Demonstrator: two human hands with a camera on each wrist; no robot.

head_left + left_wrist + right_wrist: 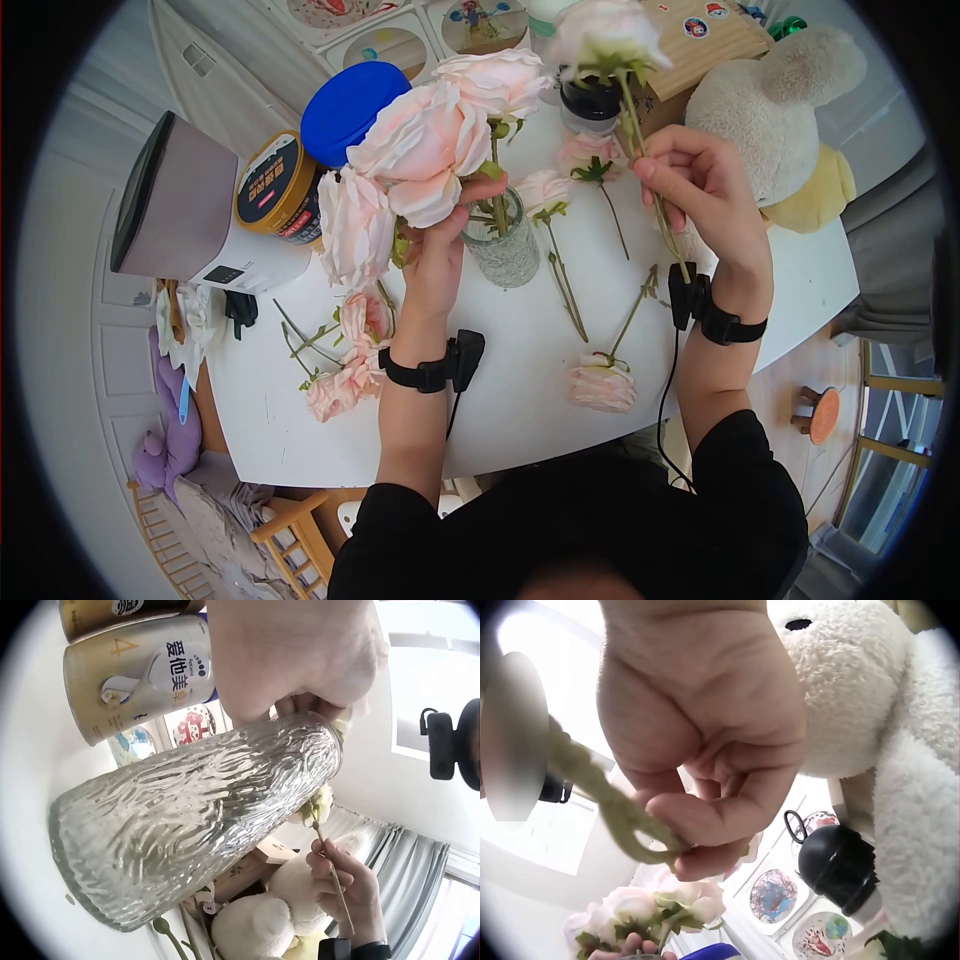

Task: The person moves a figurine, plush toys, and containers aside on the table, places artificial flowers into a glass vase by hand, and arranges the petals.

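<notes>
A textured glass vase (503, 250) stands upright on the white table, with several pale pink roses (425, 150) leaning left from its mouth. My left hand (437, 265) is at the vase's rim, its fingers curled about the rose stems just under the blooms; the flower heads partly hide it. In the left wrist view that hand (300, 660) overlaps the top of the vase (187, 817). To the right, my right hand (705, 185) pinches a single rose (605, 40) by its green stem between thumb and fingers, bloom up, above the table.
Loose roses lie right of the vase, one rose (603, 385) near the front edge, and more pink roses (345, 390) left of my left forearm. Behind are a brown tub (275, 185), a blue lid (350, 105), a black-topped bottle (592, 100), a wooden box (700, 55) and a plush toy (755, 120).
</notes>
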